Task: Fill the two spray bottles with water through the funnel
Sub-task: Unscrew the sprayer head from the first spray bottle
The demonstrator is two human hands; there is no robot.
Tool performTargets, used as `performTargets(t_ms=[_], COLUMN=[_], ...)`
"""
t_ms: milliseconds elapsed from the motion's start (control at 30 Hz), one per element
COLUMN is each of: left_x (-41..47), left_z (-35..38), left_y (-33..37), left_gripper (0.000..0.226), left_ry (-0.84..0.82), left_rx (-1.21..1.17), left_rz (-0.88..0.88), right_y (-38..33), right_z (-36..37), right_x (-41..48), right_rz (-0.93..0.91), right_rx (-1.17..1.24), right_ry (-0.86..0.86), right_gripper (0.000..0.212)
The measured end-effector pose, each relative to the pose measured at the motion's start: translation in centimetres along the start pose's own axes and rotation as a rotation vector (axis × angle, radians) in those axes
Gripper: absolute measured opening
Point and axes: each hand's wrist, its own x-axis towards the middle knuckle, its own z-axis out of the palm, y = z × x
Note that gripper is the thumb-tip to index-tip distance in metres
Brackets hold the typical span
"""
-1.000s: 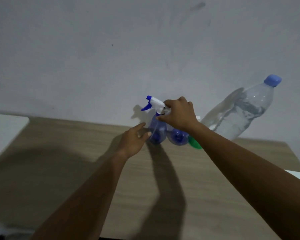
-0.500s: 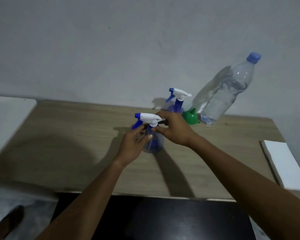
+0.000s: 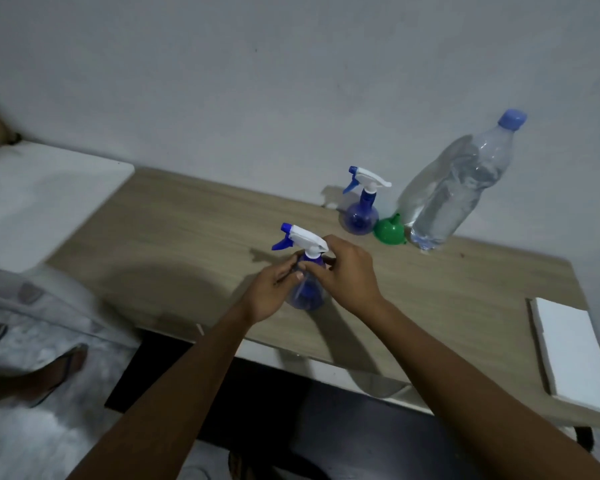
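Observation:
A small blue spray bottle [image 3: 307, 296] with a white and blue trigger head stands on the wooden table [image 3: 174, 237], near its middle. My left hand [image 3: 274, 292] grips the bottle's body from the left. My right hand [image 3: 347, 271] holds its neck just under the trigger head. A second blue spray bottle [image 3: 361, 213] stands by the wall. Beside it lies a green funnel [image 3: 388, 232], touching a large clear water bottle [image 3: 454, 188] with a blue cap that leans against the wall.
A white flat slab [image 3: 568, 344] lies at the table's right edge. A white surface [image 3: 42, 192] adjoins the table on the left. A foot in a sandal [image 3: 49, 372] rests on the floor at lower left. A dark panel sits under the table's front edge.
Both hands have brought one spray bottle from beside the other toward the table's middle. My view has tilted down, showing the floor and the table's front edge.

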Motion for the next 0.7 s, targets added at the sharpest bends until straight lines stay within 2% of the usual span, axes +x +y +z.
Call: performTargets(t_ms=[167, 300, 433, 600, 700], left_x=[-0.2, -0.6, -0.1, 0.6, 0.8], left_z=[0.5, 0.6, -0.1, -1.0, -1.0], left_y=[0.1, 0.4, -0.1, -0.7, -1.2], left_gripper=[0.044, 0.045, 0.047, 0.049, 0.044], left_ry=[0.01, 0.011, -0.013, -0.085, -0.095], left_rx=[-0.022, -0.027, -0.036, -0.045, -0.028], left_rz=[-0.047, -0.016, 0.022, 0.05, 0.047], right_y=[0.0, -0.1, 0.1, 0.5, -0.2], right_z=[0.3, 0.6, 0.1, -0.3, 0.0], right_x=[0.0, -0.5, -0.2, -0.1, 0.1], right_rz=[-0.002, 0.005, 0.024, 0.0, 0.03], right_rx=[-0.005, -0.005, -0.014, -0.029, -0.054], right_ry=[0.037, 0.032, -0.026, -0.106, -0.055], right_gripper=[0.025, 0.023, 0.03, 0.028, 0.027])
